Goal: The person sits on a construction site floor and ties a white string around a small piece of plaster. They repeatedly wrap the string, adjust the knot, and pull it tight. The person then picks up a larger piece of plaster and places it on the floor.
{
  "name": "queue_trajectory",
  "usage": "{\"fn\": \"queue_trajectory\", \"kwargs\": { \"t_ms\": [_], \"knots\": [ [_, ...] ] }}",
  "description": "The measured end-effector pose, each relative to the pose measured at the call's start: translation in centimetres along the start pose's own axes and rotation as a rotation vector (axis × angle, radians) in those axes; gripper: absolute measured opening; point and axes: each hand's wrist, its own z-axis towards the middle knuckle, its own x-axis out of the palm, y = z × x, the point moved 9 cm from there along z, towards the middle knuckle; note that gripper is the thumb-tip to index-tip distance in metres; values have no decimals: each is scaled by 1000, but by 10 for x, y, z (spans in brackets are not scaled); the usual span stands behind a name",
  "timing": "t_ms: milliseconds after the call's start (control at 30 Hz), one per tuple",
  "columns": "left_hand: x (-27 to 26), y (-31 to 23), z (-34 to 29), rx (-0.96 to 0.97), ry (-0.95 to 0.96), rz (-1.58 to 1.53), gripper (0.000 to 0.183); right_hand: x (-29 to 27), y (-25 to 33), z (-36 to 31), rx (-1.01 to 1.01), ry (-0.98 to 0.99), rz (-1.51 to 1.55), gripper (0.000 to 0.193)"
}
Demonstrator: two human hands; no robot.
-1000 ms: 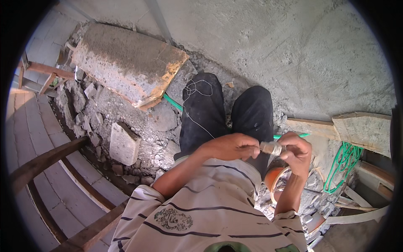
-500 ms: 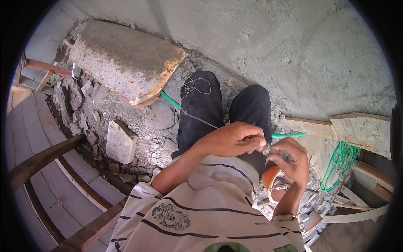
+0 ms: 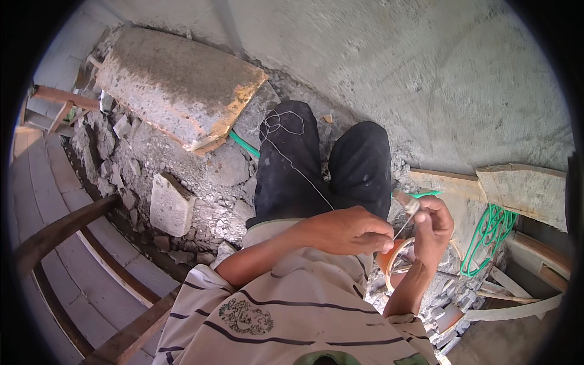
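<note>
My left hand (image 3: 356, 231) is closed in a pinch on a thin pale string (image 3: 299, 171). One part of the string lies in loose loops over my left knee and runs down the dark trousers to the left hand. A short taut length spans the gap between my two hands. My right hand (image 3: 432, 230) is held up to the right, its fingers closed around a small whitish-brown piece (image 3: 406, 201) that the string reaches. Whether that piece is a stick or a spool I cannot make out.
A large concrete slab (image 3: 182, 85) and a smaller block (image 3: 171, 205) lie among rubble at left. A bare wall (image 3: 413, 79) stands ahead. An orange bucket (image 3: 389, 255) sits below my right hand, near a coiled green hose (image 3: 490, 237). Wooden bars (image 3: 67, 234) cross the left side.
My hands have moved apart. The left came down slightly and the right rose a little, so string shows taut between them. The string over my lap hangs slacker.
</note>
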Motion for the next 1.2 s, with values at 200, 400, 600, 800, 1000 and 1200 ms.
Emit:
{"fn": "queue_trajectory", "kwargs": {
  "t_ms": [200, 400, 600, 800, 1000, 1200],
  "knots": [
    [-43, 14, -5, -149, -156, 124, 25, 26, 5, -7, -41, 510, -310, 30],
    [-3, 9, 3, -16, 70, -25, 29, -1, -7, 13, 40, 219, 209, 25],
    [-45, 7, -2, -111, -180, 165, 25, 28, 11, 6, -66, 409, -548, 15],
    [-39, 28, 4, -103, -258, 174, 23, 25, 3, 1, -86, 657, -73, 26],
    [-33, 16, 4, 8, -302, 364, 20, 22, -18, 16, -130, 198, -571, 25],
    [-61, 51, -14, 32, -486, 679, 12, 20, -42, 10, 6, 226, 548, 32]
  ]
}}
